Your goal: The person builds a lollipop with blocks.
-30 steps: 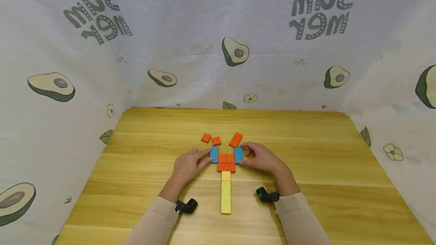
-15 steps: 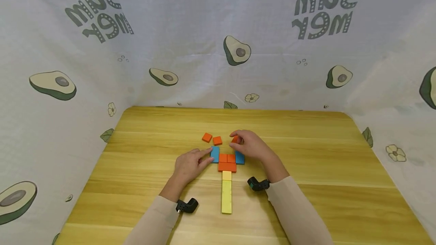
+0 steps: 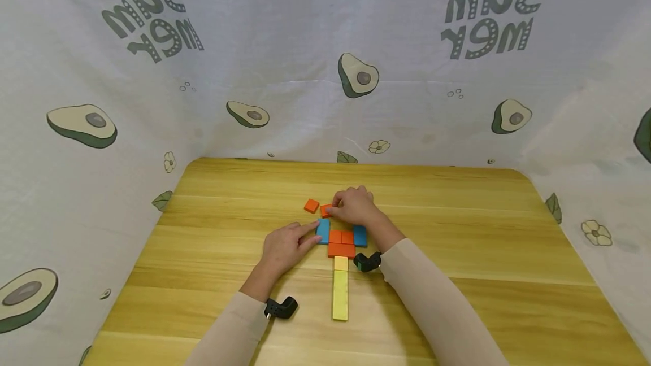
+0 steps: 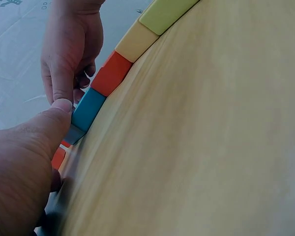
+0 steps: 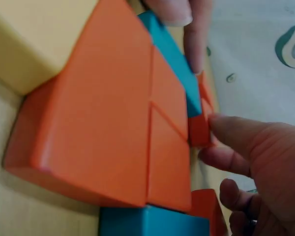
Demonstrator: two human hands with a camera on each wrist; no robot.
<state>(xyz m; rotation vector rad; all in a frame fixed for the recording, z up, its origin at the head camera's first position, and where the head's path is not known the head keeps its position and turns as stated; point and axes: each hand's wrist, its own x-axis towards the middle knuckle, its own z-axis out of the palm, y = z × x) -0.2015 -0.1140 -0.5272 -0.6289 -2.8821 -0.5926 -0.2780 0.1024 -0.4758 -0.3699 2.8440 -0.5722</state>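
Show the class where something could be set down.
Bare table lies outside the right sleeve, outside the left sleeve, and between the leftmost orange square and the cloth. Crowded: the centre, left hand at a blue block, right hand at another orange square.

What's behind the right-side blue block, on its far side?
An orange block shows partly there in the right wrist view; the blue block hides part of it. In the head view, the right hand covers that spot, so its full shape cannot be seen.
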